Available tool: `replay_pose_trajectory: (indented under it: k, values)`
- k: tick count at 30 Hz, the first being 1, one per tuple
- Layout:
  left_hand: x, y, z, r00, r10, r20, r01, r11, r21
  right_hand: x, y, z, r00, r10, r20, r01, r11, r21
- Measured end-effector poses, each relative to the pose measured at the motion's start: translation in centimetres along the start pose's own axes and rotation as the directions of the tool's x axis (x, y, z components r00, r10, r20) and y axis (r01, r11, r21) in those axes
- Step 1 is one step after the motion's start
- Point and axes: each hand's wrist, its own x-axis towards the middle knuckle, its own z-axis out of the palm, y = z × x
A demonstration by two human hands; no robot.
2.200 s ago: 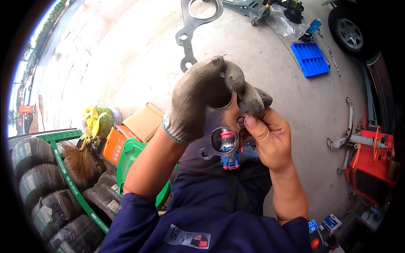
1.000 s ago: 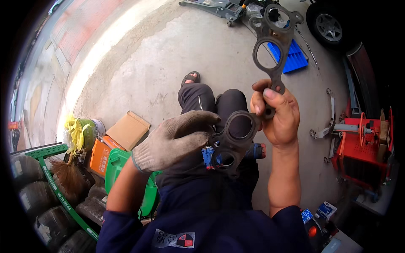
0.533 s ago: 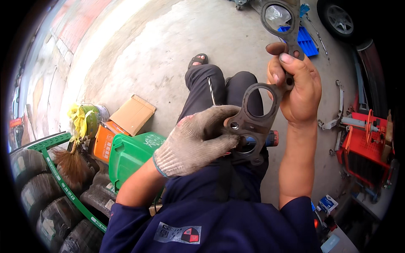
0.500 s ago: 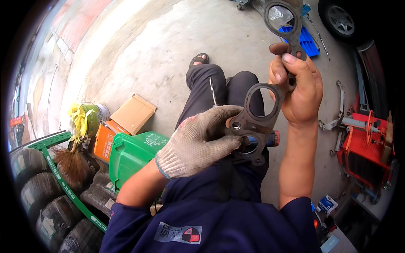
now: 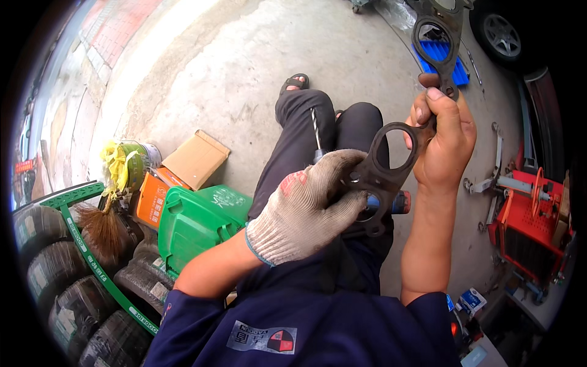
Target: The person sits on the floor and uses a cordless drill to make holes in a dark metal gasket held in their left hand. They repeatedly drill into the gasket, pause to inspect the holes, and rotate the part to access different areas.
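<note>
Grey metal plate (image 5: 380, 179) has swung to the frame's upper right, held at two places: my right hand (image 5: 446, 139) grips its middle, my left hand (image 5: 309, 207) its lower end.

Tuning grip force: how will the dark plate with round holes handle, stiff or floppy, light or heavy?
Probably stiff: the plate juts past the right hand with no visible sag. Likely light for its size, as it looks thin with large cut-outs. Seems unlikely to roll, being flat and irregular.
</note>
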Motion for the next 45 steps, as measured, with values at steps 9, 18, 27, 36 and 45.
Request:
replay_pose_trajectory:
  k: [9, 18, 27, 36, 45]
  values:
    - [0.3, 0.1, -0.5, 0.999, -0.052, -0.005, 0.052, 0.998, 0.039, 0.4, -0.6, 0.0, 0.999, 0.001, 0.053, 0.004, 0.995, -0.100]
    - [0.6, 0.5, -0.4, 0.993, -0.109, -0.053, 0.108, 0.994, -0.023, 0.4, -1.6, -0.1, 0.956, 0.126, 0.266, -0.158, 0.982, 0.103]
    - [0.4, -1.6, 0.6, 0.976, 0.022, -0.216, -0.048, 0.992, -0.116, -1.8, -1.9, 0.4, 0.898, 0.182, 0.401, -0.144, 0.982, -0.123]
    - [-0.2, -1.9, 1.7, 0.970, 0.038, -0.241, -0.078, 0.984, -0.160, -2.7, -0.7, 1.5, 0.935, 0.119, 0.333, -0.133, 0.991, 0.019]
    - [0.2, -1.0, 1.9, 0.986, -0.058, -0.154, 0.004, 0.944, -0.330, -2.8, 0.7, 1.4, 0.966, 0.085, 0.244, -0.116, 0.986, 0.117]
